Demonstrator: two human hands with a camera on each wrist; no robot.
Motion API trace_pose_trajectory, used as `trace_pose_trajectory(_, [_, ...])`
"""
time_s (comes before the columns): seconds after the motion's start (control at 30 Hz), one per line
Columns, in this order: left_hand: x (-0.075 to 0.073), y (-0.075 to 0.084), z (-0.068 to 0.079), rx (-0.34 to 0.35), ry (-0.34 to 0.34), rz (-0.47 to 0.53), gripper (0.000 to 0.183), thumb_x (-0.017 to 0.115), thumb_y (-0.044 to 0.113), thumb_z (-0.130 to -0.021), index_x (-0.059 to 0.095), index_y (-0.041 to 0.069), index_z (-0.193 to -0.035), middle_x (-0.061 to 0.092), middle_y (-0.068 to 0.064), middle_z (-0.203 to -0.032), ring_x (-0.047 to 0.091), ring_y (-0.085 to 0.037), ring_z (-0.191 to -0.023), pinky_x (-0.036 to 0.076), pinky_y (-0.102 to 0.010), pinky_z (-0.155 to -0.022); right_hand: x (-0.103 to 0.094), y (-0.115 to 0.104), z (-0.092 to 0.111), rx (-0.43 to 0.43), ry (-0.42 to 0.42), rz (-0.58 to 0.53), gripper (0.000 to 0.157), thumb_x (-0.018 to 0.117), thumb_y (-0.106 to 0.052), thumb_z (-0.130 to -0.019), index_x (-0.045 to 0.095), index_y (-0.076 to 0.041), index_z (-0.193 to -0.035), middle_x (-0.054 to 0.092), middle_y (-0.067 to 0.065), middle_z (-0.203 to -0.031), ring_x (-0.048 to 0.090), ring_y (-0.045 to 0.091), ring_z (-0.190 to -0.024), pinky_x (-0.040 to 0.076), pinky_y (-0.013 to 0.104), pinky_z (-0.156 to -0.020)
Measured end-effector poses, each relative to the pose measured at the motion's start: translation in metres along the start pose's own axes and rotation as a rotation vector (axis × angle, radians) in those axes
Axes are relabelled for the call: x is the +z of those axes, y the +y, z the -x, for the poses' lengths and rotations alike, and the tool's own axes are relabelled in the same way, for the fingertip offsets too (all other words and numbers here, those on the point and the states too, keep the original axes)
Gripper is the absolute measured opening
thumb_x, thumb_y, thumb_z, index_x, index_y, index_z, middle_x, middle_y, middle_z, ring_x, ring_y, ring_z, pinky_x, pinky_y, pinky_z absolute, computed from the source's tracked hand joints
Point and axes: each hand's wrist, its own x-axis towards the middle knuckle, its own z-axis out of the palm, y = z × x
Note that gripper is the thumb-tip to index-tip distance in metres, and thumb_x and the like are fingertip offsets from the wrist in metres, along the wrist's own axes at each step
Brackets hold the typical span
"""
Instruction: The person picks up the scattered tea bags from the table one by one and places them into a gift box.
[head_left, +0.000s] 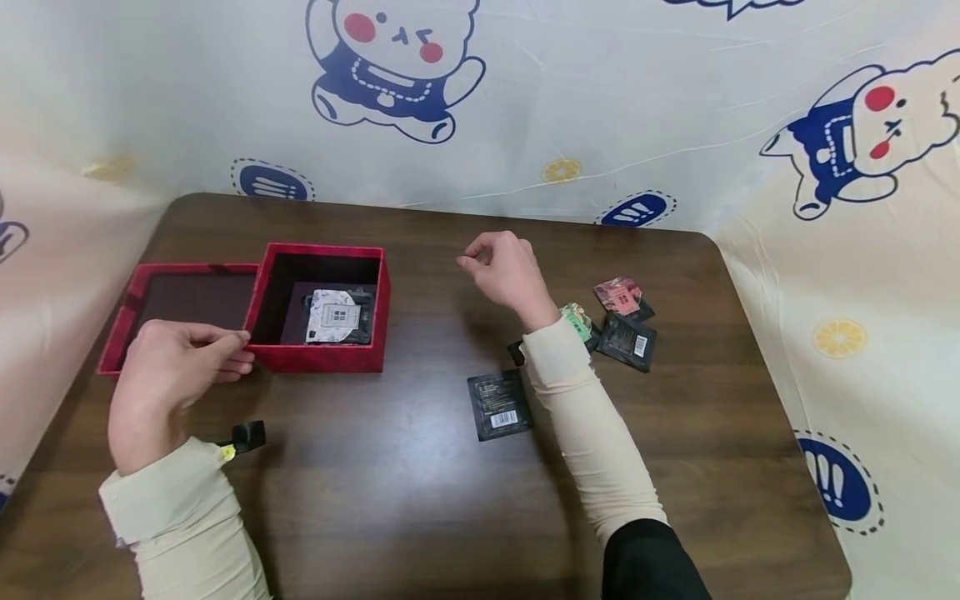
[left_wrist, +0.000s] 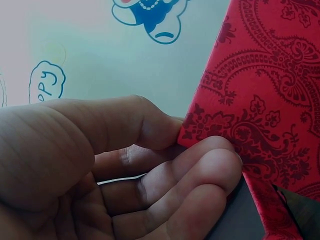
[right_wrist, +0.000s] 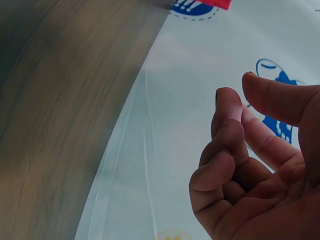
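Note:
In the head view, an open red box (head_left: pixel 322 359) with a dark inside stands left of centre. In it lies a flat packet (head_left: pixel 331 317) with a white patterned front, over other dark packets. My left hand (head_left: pixel 183 358) grips the box's near left corner between thumb and fingers. In the left wrist view, the thumb is against the edge of the patterned red wall (left_wrist: pixel 265 95). My right hand (head_left: pixel 508 275) hovers right of the box, fingers loosely bent and holding nothing. In the right wrist view, a gap shows between thumb (right_wrist: pixel 275 97) and fingertips.
The red-rimmed lid (head_left: pixel 197 298) lies left of the box. A black packet (head_left: pixel 499 406) with a barcode lies near the right forearm. Further right are another black packet (head_left: pixel 628 341), a pink one (head_left: pixel 618 295) and a green one (head_left: pixel 577 320). A printed sheet (head_left: pixel 525 100) hangs behind the wooden table.

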Motion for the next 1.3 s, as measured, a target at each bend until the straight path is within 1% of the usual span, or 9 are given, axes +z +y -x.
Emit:
trace_pose_trajectory(0.2, [-0.002, 0.0, 0.0, 0.013, -0.008, -0.012, 0.049, 0.062, 0.031, -0.102, 0.063, -0.01, -0.128, 0.074, -0.022, -0.099, 0.075, -0.024, -0.078, 0.054, -0.014, -0.061, -0.014, 0.018, 0.006, 0.019, 0.027, -0.02, 0.017, 0.074, -0.026, -0.094, 0.076, -0.01, -0.098, 0.069, 0.002, -0.08, 0.061, 0.018, -0.068, 0.048, 0.033, -0.06])
trace_pose_trajectory(0.4, [-0.004, 0.0, -0.002, 0.012, -0.023, -0.038, 0.052, 0.062, 0.034, -0.101, 0.062, -0.01, -0.129, 0.074, -0.021, -0.098, 0.075, -0.024, -0.079, 0.052, -0.012, -0.06, -0.031, 0.034, 0.012, 0.056, 0.083, -0.013, 0.017, 0.074, -0.026, -0.094, 0.077, -0.009, -0.095, 0.066, 0.006, -0.077, 0.056, 0.022, -0.064, 0.044, 0.034, -0.057])
trace_pose_trajectory(0.57, [-0.005, -0.001, -0.002, 0.0, -0.023, -0.059, 0.052, 0.061, 0.033, -0.102, 0.061, -0.011, -0.129, 0.074, -0.021, -0.097, 0.075, -0.026, -0.08, 0.051, -0.012, -0.059, -0.037, 0.039, 0.016, 0.078, 0.077, -0.016, 0.018, 0.074, -0.026, -0.094, 0.077, -0.008, -0.095, 0.066, 0.009, -0.079, 0.056, 0.023, -0.067, 0.045, 0.035, -0.058])
trace_pose_trajectory(0.73, [-0.003, -0.001, -0.002, 0.0, -0.016, -0.027, 0.05, 0.06, 0.031, -0.102, 0.061, -0.011, -0.13, 0.074, -0.021, -0.096, 0.075, -0.021, -0.076, 0.053, -0.013, -0.06, -0.036, 0.044, 0.019, 0.098, 0.049, -0.032, 0.018, 0.074, -0.026, -0.094, 0.076, -0.008, -0.095, 0.066, 0.01, -0.081, 0.056, 0.024, -0.07, 0.046, 0.035, -0.058])
trace_pose_trajectory(0.9, [0.0, -0.001, -0.002, 0.011, -0.008, 0.003, 0.047, 0.06, 0.029, -0.103, 0.063, -0.011, -0.127, 0.075, -0.017, -0.091, 0.074, -0.015, -0.071, 0.054, -0.014, -0.061, -0.031, 0.052, 0.026, 0.12, 0.03, -0.019, 0.018, 0.075, -0.026, -0.093, 0.076, -0.009, -0.093, 0.064, 0.008, -0.077, 0.055, 0.023, -0.068, 0.045, 0.034, -0.058])
trace_pose_trajectory(1.03, [0.002, -0.001, -0.003, 0.011, -0.001, 0.009, 0.046, 0.06, 0.027, -0.103, 0.063, -0.012, -0.125, 0.075, -0.016, -0.089, 0.074, -0.014, -0.07, 0.054, -0.015, -0.061, -0.028, 0.059, 0.033, 0.128, 0.0, -0.008, 0.018, 0.075, -0.027, -0.092, 0.076, -0.009, -0.091, 0.064, 0.006, -0.073, 0.055, 0.022, -0.065, 0.043, 0.034, -0.057])
trace_pose_trajectory(1.1, [0.003, -0.001, -0.003, 0.02, 0.003, 0.012, 0.044, 0.059, 0.025, -0.103, 0.063, -0.013, -0.124, 0.075, -0.017, -0.088, 0.074, -0.014, -0.069, 0.055, -0.017, -0.06, -0.026, 0.062, 0.037, 0.135, -0.027, -0.007, 0.017, 0.075, -0.027, -0.092, 0.076, -0.01, -0.09, 0.064, 0.006, -0.072, 0.055, 0.022, -0.064, 0.043, 0.034, -0.057])
trace_pose_trajectory(1.2, [0.005, -0.001, -0.003, 0.031, 0.007, 0.009, 0.042, 0.058, 0.023, -0.104, 0.063, -0.015, -0.123, 0.074, -0.018, -0.088, 0.073, -0.014, -0.068, 0.057, -0.019, -0.06, -0.023, 0.068, 0.044, 0.144, -0.066, -0.006, 0.017, 0.076, -0.027, -0.092, 0.075, -0.01, -0.089, 0.065, 0.006, -0.073, 0.055, 0.022, -0.065, 0.043, 0.034, -0.057])
trace_pose_trajectory(1.3, [0.007, 0.0, -0.004, 0.021, 0.01, 0.013, 0.043, 0.059, 0.023, -0.103, 0.062, -0.014, -0.124, 0.074, -0.018, -0.088, 0.073, -0.014, -0.068, 0.057, -0.02, -0.06, -0.02, 0.077, 0.049, 0.15, -0.092, 0.001, 0.017, 0.075, -0.027, -0.092, 0.075, -0.01, -0.087, 0.065, 0.006, -0.075, 0.055, 0.022, -0.067, 0.043, 0.034, -0.058])
